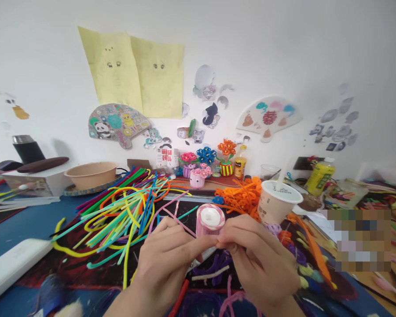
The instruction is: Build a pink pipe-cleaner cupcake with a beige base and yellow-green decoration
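As my left hand [168,259] and right hand [262,259] meet at the fingertips, whether pinching anything I cannot tell, the pink-striped pot [203,226] sits just beyond; I seem to be working its wrapping, calling for light, steady pressure.

1. Small near pot [203,228]: fuzzy, rope-like rim [199,215]; smooth, matt white filling [211,216].
2. Loose pipe cleaners [119,220], left: soft, fuzzy, matt.
3. Yellow sheets [161,83], far: creased matt paper.
4. Flask [29,152], far left: shiny metal-looking cap [22,139], matt dark body.
5. Drink cup [271,204], right: smooth, paper-looking side.
6. Yellow-green bottle [319,177], far right: glossy plastic.
7. Wall [231,39]: smooth, matt, paint-like.
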### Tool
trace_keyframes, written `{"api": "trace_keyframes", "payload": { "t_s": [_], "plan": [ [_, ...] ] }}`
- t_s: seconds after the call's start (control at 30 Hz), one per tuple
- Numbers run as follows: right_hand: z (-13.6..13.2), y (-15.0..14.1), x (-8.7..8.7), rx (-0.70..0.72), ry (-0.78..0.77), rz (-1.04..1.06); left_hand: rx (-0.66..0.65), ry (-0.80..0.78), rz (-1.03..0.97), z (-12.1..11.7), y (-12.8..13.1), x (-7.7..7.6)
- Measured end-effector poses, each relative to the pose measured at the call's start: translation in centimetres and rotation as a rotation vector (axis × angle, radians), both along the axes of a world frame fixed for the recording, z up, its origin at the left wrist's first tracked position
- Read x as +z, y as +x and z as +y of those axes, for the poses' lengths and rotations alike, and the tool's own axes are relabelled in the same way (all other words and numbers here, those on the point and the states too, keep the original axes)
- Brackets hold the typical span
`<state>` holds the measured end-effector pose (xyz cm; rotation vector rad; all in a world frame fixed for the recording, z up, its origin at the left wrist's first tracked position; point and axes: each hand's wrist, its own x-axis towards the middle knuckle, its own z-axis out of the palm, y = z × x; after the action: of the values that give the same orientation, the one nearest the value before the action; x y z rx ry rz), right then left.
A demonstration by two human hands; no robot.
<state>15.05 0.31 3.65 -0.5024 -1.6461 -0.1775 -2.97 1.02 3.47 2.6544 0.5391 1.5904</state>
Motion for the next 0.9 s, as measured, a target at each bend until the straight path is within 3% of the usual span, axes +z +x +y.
{"api": "trace_keyframes", "payload": {
  "t_s": [0.33,0.6,0.9],
  "plan": [
    [-0.21,-0.25,0.02,-0.053,0.025,-0.011,0.047,0.068,0.049,-0.24,0.42,-0.07],
    [-0.28,-0.2,-0.4,-0.014,-0.029,0.051,0.272,0.222,0.141,-0.65,-0.21,0.22],
    [0.1,0.04,-0.74,-0.038,-0.024,0.027,0.304,0.259,0.132,-0.31,-0.13,0.22]
  ]
}}
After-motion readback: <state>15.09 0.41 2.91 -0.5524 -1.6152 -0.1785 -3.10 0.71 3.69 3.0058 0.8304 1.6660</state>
